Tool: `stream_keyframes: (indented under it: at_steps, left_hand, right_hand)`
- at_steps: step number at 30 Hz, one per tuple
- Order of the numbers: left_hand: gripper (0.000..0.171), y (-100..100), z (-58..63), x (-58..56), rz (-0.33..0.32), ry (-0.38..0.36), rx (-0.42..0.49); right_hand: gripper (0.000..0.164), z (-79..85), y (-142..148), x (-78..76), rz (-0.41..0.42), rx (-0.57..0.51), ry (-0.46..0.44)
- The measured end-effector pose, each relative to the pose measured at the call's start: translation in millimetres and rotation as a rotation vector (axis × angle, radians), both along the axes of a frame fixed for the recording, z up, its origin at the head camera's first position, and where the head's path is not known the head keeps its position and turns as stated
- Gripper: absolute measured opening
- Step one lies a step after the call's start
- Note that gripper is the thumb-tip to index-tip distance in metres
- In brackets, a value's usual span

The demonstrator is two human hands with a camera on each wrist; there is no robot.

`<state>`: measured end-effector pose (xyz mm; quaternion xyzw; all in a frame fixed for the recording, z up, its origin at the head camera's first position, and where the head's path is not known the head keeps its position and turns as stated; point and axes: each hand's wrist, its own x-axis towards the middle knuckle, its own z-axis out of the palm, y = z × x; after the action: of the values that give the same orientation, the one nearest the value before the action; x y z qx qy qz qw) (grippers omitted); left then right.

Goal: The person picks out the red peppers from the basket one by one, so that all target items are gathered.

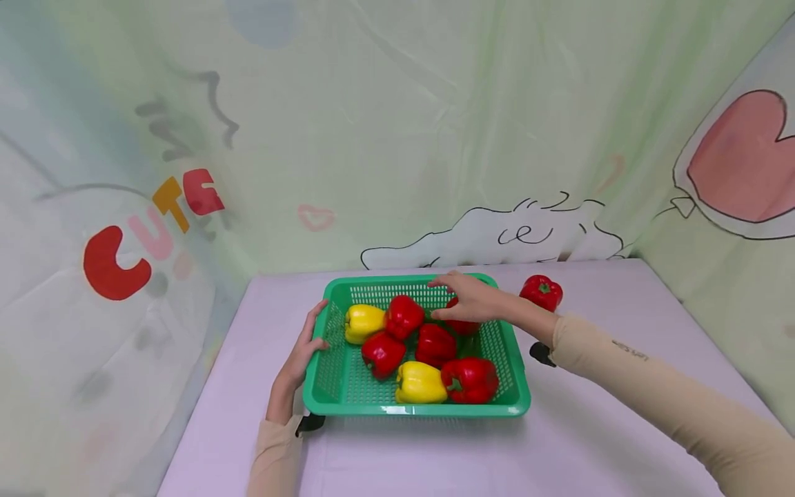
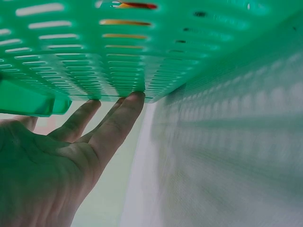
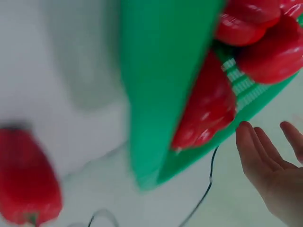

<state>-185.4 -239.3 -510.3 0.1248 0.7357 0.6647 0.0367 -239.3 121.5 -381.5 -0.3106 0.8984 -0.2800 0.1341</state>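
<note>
A green plastic basket (image 1: pixel 416 410) holds several red bell peppers (image 1: pixel 383 354) and two yellow bell peppers (image 1: pixel 421 383). My left hand (image 1: pixel 302 351) grips its left side, thumb over the rim. In the left wrist view, the straight fingers (image 2: pixel 118 120) of that hand lie against the slotted outer wall. Over the basket's back right part is my right hand (image 1: pixel 468 297), fingers spread and holding nothing. Below it, a red bell pepper (image 1: pixel 462 326) is partly hidden by the hand. The right wrist view has the right hand (image 3: pixel 274 175) beyond the basket rim (image 3: pixel 151 94).
Outside the basket, one red bell pepper (image 1: pixel 542 293) lies at the back right of the table (image 1: pixel 577 414), behind my right forearm. A printed curtain (image 1: pixel 397 138) hangs along the table's back edge and both sides.
</note>
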Motion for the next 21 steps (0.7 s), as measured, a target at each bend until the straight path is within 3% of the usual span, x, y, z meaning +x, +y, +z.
stream_keyframes:
  at_steps: [4,11,17,21]
  left_hand:
    - [0.086,-1,-0.5,0.2,0.004,0.003,-0.005]
    - [0.086,2,9.3,-0.9,-0.005,-0.011,-0.001]
    - [0.087,7,34.5,10.2,-0.025,-0.031,-0.008]
    - [0.087,6,31.7,10.9,-0.029,-0.043,-0.009]
  right_hand:
    - [0.061,1.5,-24,-8.0,-0.038,0.031,-0.166]
    - [0.07,-6.1,-49,-22.1,-0.233,0.122,-0.354]
    - [0.059,-18.7,-67,-25.4,-0.347,0.084,-0.397]
    - [0.051,-27.2,-79,-24.9,-0.404,0.099,-0.377]
